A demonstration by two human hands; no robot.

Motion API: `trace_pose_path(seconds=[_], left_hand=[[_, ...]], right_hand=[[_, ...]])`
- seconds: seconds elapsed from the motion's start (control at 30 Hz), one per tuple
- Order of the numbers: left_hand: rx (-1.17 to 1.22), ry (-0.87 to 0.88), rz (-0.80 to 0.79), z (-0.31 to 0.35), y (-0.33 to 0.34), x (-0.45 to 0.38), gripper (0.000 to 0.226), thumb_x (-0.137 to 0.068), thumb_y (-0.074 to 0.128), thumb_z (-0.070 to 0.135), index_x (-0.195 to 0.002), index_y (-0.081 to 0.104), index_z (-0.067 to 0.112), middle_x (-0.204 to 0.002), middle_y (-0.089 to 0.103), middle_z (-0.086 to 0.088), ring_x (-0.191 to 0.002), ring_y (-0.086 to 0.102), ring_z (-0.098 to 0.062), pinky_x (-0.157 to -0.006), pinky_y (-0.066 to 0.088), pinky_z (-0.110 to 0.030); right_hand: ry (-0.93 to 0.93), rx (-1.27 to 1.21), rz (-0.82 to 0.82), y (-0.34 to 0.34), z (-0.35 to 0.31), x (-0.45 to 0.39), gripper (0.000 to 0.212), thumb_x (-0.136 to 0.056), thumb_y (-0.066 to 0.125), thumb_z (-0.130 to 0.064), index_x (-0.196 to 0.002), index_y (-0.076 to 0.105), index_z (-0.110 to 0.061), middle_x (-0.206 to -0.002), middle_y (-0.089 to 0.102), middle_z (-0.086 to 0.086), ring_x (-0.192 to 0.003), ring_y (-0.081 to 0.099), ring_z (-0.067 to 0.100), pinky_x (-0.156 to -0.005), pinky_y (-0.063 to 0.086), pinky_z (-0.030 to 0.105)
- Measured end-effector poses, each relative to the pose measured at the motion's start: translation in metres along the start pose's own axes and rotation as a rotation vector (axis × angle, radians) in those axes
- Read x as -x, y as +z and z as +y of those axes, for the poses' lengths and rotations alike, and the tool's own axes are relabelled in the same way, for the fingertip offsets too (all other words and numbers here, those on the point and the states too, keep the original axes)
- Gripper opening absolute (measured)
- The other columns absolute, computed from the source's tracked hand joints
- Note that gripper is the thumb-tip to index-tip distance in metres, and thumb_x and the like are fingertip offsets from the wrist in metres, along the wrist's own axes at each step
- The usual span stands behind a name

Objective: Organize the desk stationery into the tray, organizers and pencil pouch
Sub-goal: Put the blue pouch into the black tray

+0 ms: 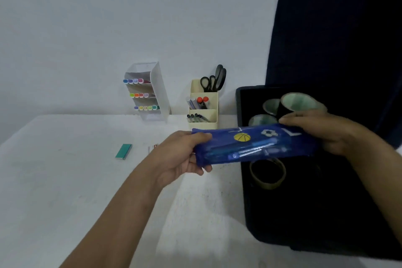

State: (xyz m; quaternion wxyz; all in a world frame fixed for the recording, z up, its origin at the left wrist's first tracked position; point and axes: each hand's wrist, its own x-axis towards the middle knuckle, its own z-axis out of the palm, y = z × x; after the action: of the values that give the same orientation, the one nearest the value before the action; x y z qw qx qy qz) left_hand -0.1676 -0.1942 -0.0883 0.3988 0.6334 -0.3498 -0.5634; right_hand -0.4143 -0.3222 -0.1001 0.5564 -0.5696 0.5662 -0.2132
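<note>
Blue see-through pencil pouch (254, 144) hanging flat at centre frame.
Left hand (180, 154) and right hand (326, 130) are gripping its ends over the black tray's rim (242, 159).

White table (65, 180), matte, some faint scuffs near the front edge. Plain pale wall (108, 17) behind it, running the full far side. Dark navy curtain (337, 28) hangs at far right, covering the wall there and reaching down behind the table's right end.
</note>
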Motion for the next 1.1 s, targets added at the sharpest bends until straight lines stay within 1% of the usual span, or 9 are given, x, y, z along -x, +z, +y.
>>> trace_pose_path(seconds=[0.17, 0.23, 0.37, 0.47, 0.63, 0.7, 0.87, 1.0, 1.1], left_hand=[[0.008, 0.019, -0.079, -0.003, 0.038, -0.004, 0.034, -0.090, 0.063, 0.018, -0.119, 0.050, 0.005, -0.087, 0.073, -0.018, -0.057, 0.067, -0.029, -0.044, 0.053, -0.028], [-0.081, 0.043, -0.108, -0.008, 0.052, -0.001, 0.035, -0.088, 0.067, 0.016, -0.117, 0.049, 0.009, -0.095, 0.072, -0.016, -0.065, 0.069, -0.028, -0.049, 0.057, -0.032], [-0.385, 0.172, -0.138, -0.020, 0.085, 0.002, 0.020, -0.086, 0.069, 0.015, -0.102, 0.061, 0.006, -0.089, 0.070, -0.013, -0.066, 0.068, -0.020, -0.055, 0.058, -0.030], [-0.593, 0.226, -0.128, -0.036, 0.107, -0.003, 0.013, -0.087, 0.065, 0.016, -0.100, 0.064, 0.015, -0.080, 0.068, 0.000, -0.058, 0.068, -0.016, -0.061, 0.060, -0.030], [-0.961, 0.359, -0.069, -0.049, 0.134, -0.019, 0.019, -0.086, 0.056, 0.018, -0.104, 0.062, 0.021, -0.099, 0.066, 0.002, -0.085, 0.063, -0.013, -0.077, 0.051, -0.023], [-1.060, 0.333, -0.113, -0.050, 0.141, -0.025, 0.018, -0.085, 0.054, 0.019, -0.102, 0.061, 0.019, -0.098, 0.065, -0.001, -0.084, 0.062, -0.017, -0.074, 0.051, -0.027], [-1.301, 0.323, -0.161, -0.052, 0.152, -0.029, 0.013, -0.086, 0.053, 0.022, -0.095, 0.057, 0.014, -0.094, 0.060, -0.006, -0.082, 0.060, -0.024, -0.066, 0.045, -0.032], [-1.530, 0.325, -0.194, -0.057, 0.157, -0.030, 0.020, -0.090, 0.052, 0.019, -0.107, 0.057, 0.011, -0.106, 0.062, -0.009, -0.092, 0.064, -0.027, -0.072, 0.046, -0.033], [-1.689, 0.335, -0.176, -0.066, 0.160, -0.029, 0.026, -0.091, 0.052, 0.013, -0.116, 0.055, 0.009, -0.115, 0.059, -0.010, -0.097, 0.063, -0.025, -0.075, 0.049, -0.032]], right_hand=[[0.051, -0.192, 0.032, -0.039, 0.030, 0.013, 0.033, -0.079, 0.071, -0.010, -0.110, 0.060, -0.015, -0.098, 0.069, 0.007, -0.078, 0.067, 0.012, -0.057, 0.057, 0.023], [0.024, -0.215, 0.003, -0.057, 0.039, 0.018, 0.038, -0.074, 0.072, -0.007, -0.111, 0.064, -0.012, -0.099, 0.073, 0.010, -0.077, 0.071, 0.013, -0.063, 0.059, 0.019], [-0.028, 0.010, 0.085, -0.083, 0.054, 0.035, 0.026, -0.079, 0.067, 0.005, -0.099, 0.068, -0.011, -0.090, 0.073, 0.013, -0.074, 0.069, 0.020, -0.062, 0.057, 0.019], [-0.039, 0.221, 0.165, -0.091, 0.062, 0.035, 0.030, -0.084, 0.064, 0.004, -0.110, 0.067, -0.012, -0.095, 0.071, 0.012, -0.081, 0.065, 0.020, -0.074, 0.055, 0.025], [-0.002, 0.753, 0.275, -0.091, 0.070, 0.027, 0.040, -0.087, 0.060, -0.016, -0.128, 0.059, -0.017, -0.125, 0.062, 0.006, -0.113, 0.059, 0.023, -0.099, 0.042, 0.027], [0.043, 0.860, 0.292, -0.086, 0.072, 0.023, 0.041, -0.087, 0.056, -0.014, -0.128, 0.057, -0.013, -0.129, 0.059, 0.010, -0.116, 0.057, 0.026, -0.095, 0.043, 0.027], [0.154, 1.035, 0.283, -0.063, 0.070, 0.023, 0.023, -0.083, 0.058, -0.001, -0.106, 0.061, -0.001, -0.113, 0.061, 0.017, -0.096, 0.063, 0.029, -0.073, 0.050, 0.029], [0.092, 1.141, 0.366, -0.041, 0.080, 0.027, 0.025, -0.086, 0.052, 0.001, -0.111, 0.057, -0.002, -0.117, 0.057, 0.016, -0.106, 0.060, 0.032, -0.077, 0.049, 0.034], [0.047, 1.277, 0.357, -0.034, 0.088, 0.025, 0.034, -0.088, 0.060, -0.019, -0.121, 0.054, -0.008, -0.121, 0.052, 0.014, -0.111, 0.050, 0.030, -0.082, 0.048, 0.034]])
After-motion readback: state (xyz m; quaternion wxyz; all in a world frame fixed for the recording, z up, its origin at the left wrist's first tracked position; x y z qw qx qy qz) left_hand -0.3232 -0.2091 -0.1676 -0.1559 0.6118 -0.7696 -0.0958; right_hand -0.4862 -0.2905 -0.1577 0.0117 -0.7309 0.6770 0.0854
